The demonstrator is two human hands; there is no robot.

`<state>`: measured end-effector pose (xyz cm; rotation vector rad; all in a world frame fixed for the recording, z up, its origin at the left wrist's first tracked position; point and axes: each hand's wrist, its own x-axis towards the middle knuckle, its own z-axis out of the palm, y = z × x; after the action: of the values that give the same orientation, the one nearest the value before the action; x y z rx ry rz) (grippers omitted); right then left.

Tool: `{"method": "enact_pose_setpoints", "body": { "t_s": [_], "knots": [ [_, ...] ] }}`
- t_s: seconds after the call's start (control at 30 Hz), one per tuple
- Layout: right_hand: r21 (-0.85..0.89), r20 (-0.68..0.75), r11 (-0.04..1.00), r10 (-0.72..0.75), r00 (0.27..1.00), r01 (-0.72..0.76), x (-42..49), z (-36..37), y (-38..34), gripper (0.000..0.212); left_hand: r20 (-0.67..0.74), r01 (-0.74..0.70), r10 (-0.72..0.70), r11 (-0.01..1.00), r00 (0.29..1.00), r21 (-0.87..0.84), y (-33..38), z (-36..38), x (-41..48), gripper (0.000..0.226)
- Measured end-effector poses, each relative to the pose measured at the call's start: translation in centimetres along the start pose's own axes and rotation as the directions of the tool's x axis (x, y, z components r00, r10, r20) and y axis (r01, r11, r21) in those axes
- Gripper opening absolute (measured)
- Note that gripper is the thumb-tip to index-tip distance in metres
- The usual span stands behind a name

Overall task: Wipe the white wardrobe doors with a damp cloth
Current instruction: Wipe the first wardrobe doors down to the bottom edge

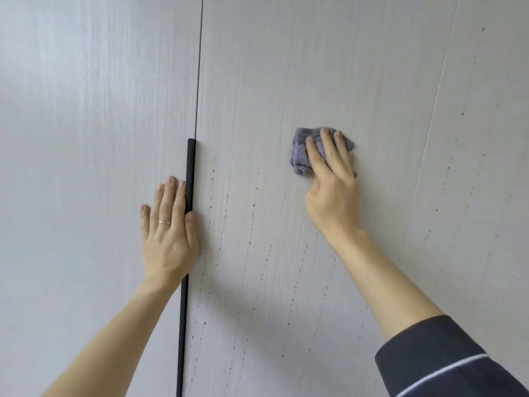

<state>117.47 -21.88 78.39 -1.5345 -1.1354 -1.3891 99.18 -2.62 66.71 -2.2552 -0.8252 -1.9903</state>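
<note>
White wardrobe doors fill the view. On the middle door (272, 81) my right hand (332, 190) presses a folded grey-purple cloth (300, 156) flat against the panel with straight fingers. Below the cloth, lines of dark droplets (252, 219) run down this door. My left hand (169, 233), wearing a ring, lies flat on the left door (86, 138), its thumb against the long black vertical handle (189, 179) at the door's edge.
A thin dark gap (199, 67) separates the left and middle doors above the handle. A third door panel (486, 138) at the right also carries scattered dark specks. My right sleeve (446, 359) is dark with a white stripe.
</note>
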Motion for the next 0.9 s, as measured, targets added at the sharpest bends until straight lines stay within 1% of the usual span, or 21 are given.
{"method": "enact_pose_setpoints", "body": {
  "t_s": [0.07,0.1,0.2,0.23,0.27,0.3,0.33,0.4,0.43,0.47,0.5,0.53,0.6,0.7,0.73,0.77,0.8,0.83,0.9],
  "knots": [
    [-0.01,0.017,0.992,-0.125,0.992,0.125,-3.2,0.5,-0.6,0.051,-0.014,-0.01,0.01,1.0,1.0,0.01,-0.1,0.2,0.0,0.055],
    [-0.009,0.061,0.979,-0.204,0.977,0.205,-5.2,0.7,-1.3,0.05,-0.02,-0.01,0.01,1.0,1.0,0.017,-0.4,0.2,0.0,0.055],
    [0.017,0.215,0.906,-0.417,0.883,0.423,-8.3,0.4,-2.8,0.063,-0.036,-0.014,0.015,0.999,0.999,0.03,-0.5,0.3,0.2,0.055],
    [0.027,0.244,0.881,-0.464,0.851,0.473,-7.9,0.3,-2.9,0.064,-0.034,-0.014,0.015,1.0,0.999,0.028,-0.5,0.3,0.1,0.055],
    [0.024,0.255,0.867,-0.487,0.835,0.498,-6.7,0.2,-2.7,0.061,-0.035,-0.017,0.018,1.0,0.999,0.026,-0.5,0.3,0.1,0.055],
    [0.005,0.245,0.869,-0.48,0.842,0.494,-5.2,0.3,-2.4,0.055,-0.037,-0.02,0.021,1.0,0.999,0.024,-0.4,0.3,0.0,0.055],
    [-0.014,0.214,0.889,-0.444,0.87,0.457,-3.3,0.5,-2.2,0.051,-0.038,-0.022,0.022,0.999,0.999,0.024,-0.4,0.3,-0.1,0.055],
    [-0.019,0.139,0.956,-0.289,0.947,0.294,0.4,0.9,-2.2,0.052,-0.042,-0.023,0.024,1.0,0.999,0.018,-0.4,0.4,-0.1,0.054],
    [-0.008,0.101,0.978,-0.205,0.973,0.207,1.5,1.2,-2.5,0.053,-0.043,-0.025,0.025,1.0,0.999,0.016,-0.4,0.5,-0.1,0.054],
    [0.005,0.073,0.988,-0.152,0.986,0.152,2.0,1.6,-3.0,0.053,-0.048,-0.028,0.029,0.999,0.998,0.018,-0.5,0.5,-0.2,0.054],
    [0.009,0.052,0.991,-0.137,0.989,0.137,1.6,1.9,-3.5,0.054,-0.049,-0.033,0.034,0.999,0.998,0.021,-0.5,0.5,-0.2,0.054],
    [0.019,0.048,0.987,-0.16,0.986,0.159,0.6,2.4,-4.0,0.053,-0.048,-0.039,0.04,0.999,0.998,0.025,-0.6,0.5,-0.2,0.054],
    [0.041,0.097,0.958,-0.287,0.953,0.284,-2.9,2.9,-4.9,0.05,-0.047,-0.05,0.052,0.998,0.998,0.037,-0.7,0.5,-0.3,0.054],
    [0.076,0.244,0.866,-0.496,0.833,0.493,-6.9,2.8,-5.6,0.051,-0.053,-0.06,0.064,0.996,0.997,0.063,-1.0,0.4,-0.3,0.054],
    [0.091,0.273,0.835,-0.545,0.793,0.542,-6.6,2.6,-5.4,0.052,-0.054,-0.062,0.066,0.996,0.996,0.064,-1.1,0.5,-0.5,0.053],
    [0.096,0.288,0.816,-0.57,0.769,0.57,-5.3,2.4,-5.3,0.052,-0.058,-0.065,0.069,0.996,0.996,0.065,-1.1,0.6,-0.4,0.053],
    [0.084,0.289,0.816,-0.569,0.77,0.572,-3.7,2.3,-5.3,0.052,-0.058,-0.065,0.069,0.996,0.996,0.066,-1.1,0.6,-0.4,0.053],
    [0.054,0.267,0.832,-0.545,0.795,0.552,-1.8,2.3,-5.2,0.053,-0.057,-0.066,0.07,0.996,0.996,0.067,-1.0,0.6,-0.4,0.053],
    [0.017,0.203,0.902,-0.426,0.882,0.432,1.9,2.4,-5.5,0.054,-0.047,-0.067,0.07,0.996,0.996,0.061,-1.1,0.5,-0.4,0.054]
  ]
}}
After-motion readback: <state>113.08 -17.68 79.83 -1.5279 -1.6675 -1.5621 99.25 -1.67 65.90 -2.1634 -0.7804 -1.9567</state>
